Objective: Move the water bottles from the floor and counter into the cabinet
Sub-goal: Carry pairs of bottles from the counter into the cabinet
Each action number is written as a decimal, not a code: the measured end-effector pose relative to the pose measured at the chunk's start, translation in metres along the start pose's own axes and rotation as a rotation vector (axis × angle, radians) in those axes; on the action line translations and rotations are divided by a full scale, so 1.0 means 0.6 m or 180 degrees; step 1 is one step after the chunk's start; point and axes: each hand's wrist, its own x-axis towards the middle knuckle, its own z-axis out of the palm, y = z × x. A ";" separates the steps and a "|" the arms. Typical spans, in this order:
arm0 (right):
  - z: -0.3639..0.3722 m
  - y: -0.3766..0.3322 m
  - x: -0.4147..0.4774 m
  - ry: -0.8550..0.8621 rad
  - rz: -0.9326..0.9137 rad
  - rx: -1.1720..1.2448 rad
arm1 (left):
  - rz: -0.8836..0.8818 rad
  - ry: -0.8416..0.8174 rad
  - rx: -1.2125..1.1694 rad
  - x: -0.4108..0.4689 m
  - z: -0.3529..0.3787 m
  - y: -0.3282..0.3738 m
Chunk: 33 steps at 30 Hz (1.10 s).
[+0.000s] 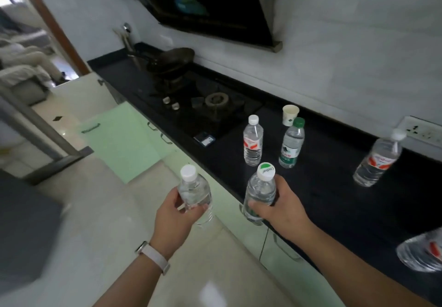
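My only feed comes from the wide-angle camera on the person's head, pitched forward and down. It looks lengthwise along the black counter, which climbs from the lower right corner toward the upper left, with the hob on its far stretch. At the counter's front edge, close under the lens, the left hand grips a white-capped bottle and the right hand a green-and-white-capped bottle.

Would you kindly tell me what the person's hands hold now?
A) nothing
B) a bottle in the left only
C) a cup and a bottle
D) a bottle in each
D: the left hand grips a white-capped bottle, the right hand a green-and-white-capped bottle.
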 end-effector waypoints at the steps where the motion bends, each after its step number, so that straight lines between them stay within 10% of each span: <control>1: 0.017 -0.008 0.001 -0.0053 -0.0038 -0.0035 | -0.0035 0.0056 -0.0014 0.000 -0.022 -0.011; 33: 0.796 -0.346 0.059 -0.1226 -0.0589 -0.0562 | -0.0605 0.1420 -0.0265 0.039 -0.771 -0.312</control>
